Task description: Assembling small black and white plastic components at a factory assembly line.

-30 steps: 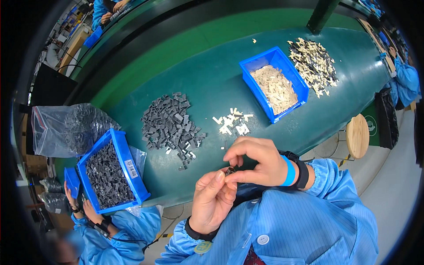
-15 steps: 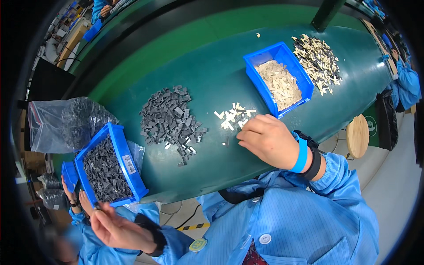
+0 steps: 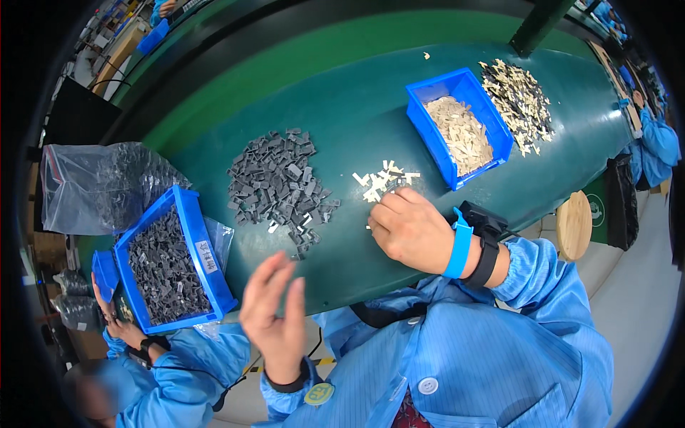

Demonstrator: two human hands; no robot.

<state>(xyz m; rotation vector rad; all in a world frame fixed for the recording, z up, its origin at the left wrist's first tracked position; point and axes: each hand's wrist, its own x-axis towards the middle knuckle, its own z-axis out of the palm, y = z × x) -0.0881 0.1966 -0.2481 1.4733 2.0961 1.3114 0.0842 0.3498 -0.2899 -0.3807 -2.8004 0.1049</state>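
Observation:
My left hand (image 3: 275,314) is raised over the table's near edge, fingers apart, with nothing visible in it. It is just below a heap of small dark grey plastic pieces (image 3: 275,182). My right hand (image 3: 410,232), with a blue strap and a black band at the wrist, rests on the green table (image 3: 335,264). Its fingers curl downward, and the tips are mostly hidden, so what they pinch cannot be made out. Just beyond the knuckles lies a small cluster of cream and black pieces (image 3: 382,180).
Dark pieces fill a blue bin (image 3: 207,257) at left, beside a clear plastic bag (image 3: 93,189). Another blue bin (image 3: 421,128) holds flat beige pieces. Beyond it is a cream-and-black heap (image 3: 517,103). At lower left, a co-worker's hands (image 3: 125,332) are by a small blue tray (image 3: 105,274).
My left hand has come from the near corner of the dark-piece bin rightward toward the table's middle; its pinch has opened. My right hand stays near the cream cluster, shifted slightly left.

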